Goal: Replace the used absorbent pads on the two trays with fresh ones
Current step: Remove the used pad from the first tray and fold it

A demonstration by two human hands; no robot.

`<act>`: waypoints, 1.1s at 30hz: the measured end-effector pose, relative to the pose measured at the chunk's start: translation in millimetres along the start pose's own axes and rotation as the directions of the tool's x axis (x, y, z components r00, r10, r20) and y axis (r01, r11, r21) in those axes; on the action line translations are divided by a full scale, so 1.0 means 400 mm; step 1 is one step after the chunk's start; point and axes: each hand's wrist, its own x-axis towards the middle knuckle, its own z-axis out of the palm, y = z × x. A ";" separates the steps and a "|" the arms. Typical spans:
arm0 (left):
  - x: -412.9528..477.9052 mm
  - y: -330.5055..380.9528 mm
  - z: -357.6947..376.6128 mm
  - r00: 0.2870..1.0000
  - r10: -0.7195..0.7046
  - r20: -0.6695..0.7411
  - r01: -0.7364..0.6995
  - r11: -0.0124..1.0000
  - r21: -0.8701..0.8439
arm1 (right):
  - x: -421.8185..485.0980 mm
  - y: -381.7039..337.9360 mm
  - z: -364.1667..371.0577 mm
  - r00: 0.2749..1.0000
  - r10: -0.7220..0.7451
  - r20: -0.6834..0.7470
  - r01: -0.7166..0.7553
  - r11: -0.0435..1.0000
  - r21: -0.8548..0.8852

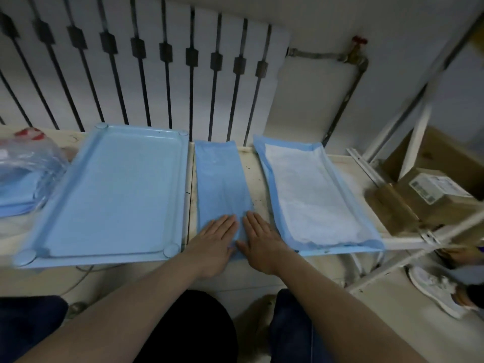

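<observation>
Fingers (227, 222) of both hands are straight and together, not grasping anything: the left hand (217, 238) and the right hand (258, 239) press flat, side by side, on the near end of a folded blue pad (221, 179). This pad lies on the table (254, 174) between a bare blue tray (117, 184) on the left and an opened pad (311, 195) on the right, white side up with a blue border; if a tray is under it I cannot tell. At the far left is a plastic pack of pads (23, 174). A cardboard box (434, 195) stands at the right, and a radiator (157, 61) behind.
</observation>
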 end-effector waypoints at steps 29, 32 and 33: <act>-0.075 -0.026 -0.085 0.876 -0.387 -0.288 0.328 0.915 -0.233 | 0.021 -0.048 -0.060 0.902 0.311 -0.299 -0.253 0.943 0.217; -0.062 -0.017 -0.062 0.878 -0.158 -0.453 0.193 0.981 0.032 | 0.043 -0.049 -0.049 0.903 0.325 -0.282 -0.279 0.941 0.191; -0.059 -0.014 -0.051 0.895 -0.025 -0.446 0.087 0.989 0.119 | 0.048 -0.049 -0.045 0.903 0.326 -0.280 -0.285 0.942 0.175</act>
